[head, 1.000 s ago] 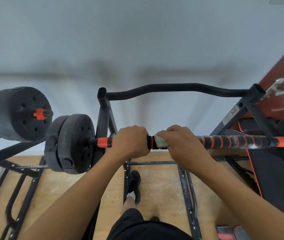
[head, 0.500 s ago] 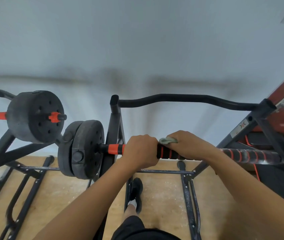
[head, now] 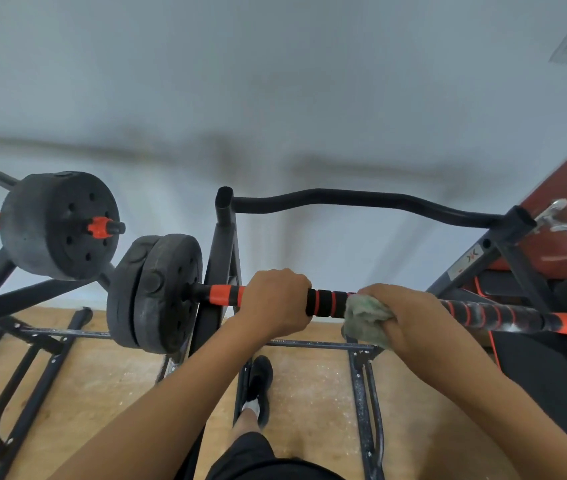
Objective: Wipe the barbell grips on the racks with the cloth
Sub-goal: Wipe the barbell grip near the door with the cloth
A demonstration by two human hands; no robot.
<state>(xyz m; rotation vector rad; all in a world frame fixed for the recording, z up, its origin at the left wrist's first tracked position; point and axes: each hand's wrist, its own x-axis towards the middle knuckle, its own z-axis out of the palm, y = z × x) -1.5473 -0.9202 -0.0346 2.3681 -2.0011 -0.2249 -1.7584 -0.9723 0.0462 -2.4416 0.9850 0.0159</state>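
Your right grip (head: 410,317) is closed on the cloth (head: 365,322), bunching the pale green wad against the barbell (head: 327,303) on its black foam with orange rings. The bar lies across the rack (head: 221,258) in front of you. Your left grip (head: 275,301) is wrapped bare round the same bar just to the left, knuckles up, with a short stretch of foam showing between the two. Past the left grip come an orange collar and a pair of black weight plates (head: 157,292), outside the rack's upright. A second loaded bar (head: 57,225) sits on another stand further left, near those plates. Both forearms reach up from the bottom edge. Your right fingers are hidden under cloth and bar, and the bar's right end runs out of frame. One black shoe (head: 261,382) stands on the wooden floor (head: 95,375) below.
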